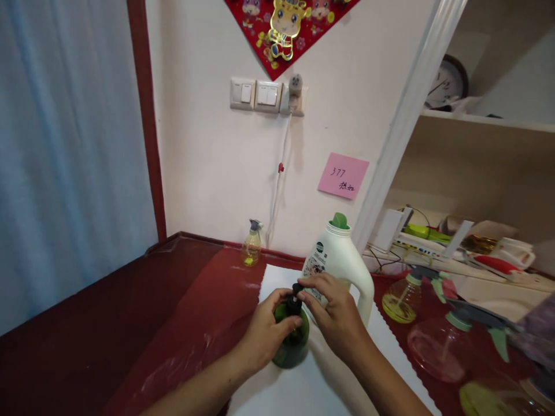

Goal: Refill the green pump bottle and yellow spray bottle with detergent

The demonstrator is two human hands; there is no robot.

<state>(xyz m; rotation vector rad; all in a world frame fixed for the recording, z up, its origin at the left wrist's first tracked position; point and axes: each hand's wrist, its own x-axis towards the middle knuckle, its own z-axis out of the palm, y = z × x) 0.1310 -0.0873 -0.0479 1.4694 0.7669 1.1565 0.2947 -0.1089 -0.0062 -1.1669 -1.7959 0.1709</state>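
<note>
While the left hand (264,334) curled around the upright green pump bottle (291,345), the right hand (336,316) pinched its black pump head (296,290) between fingers (315,286) and thumb.

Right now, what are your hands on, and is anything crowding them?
Left hand around green pump bottle. Right hand at its black pump head. White plastic jug close behind right hand.

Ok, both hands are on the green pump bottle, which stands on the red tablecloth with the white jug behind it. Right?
No: the green pump bottle stands on the white sheet, not the red tablecloth, as the head view shows. The rest holds: the left hand and right hand are on it, with the white jug behind it.
</note>
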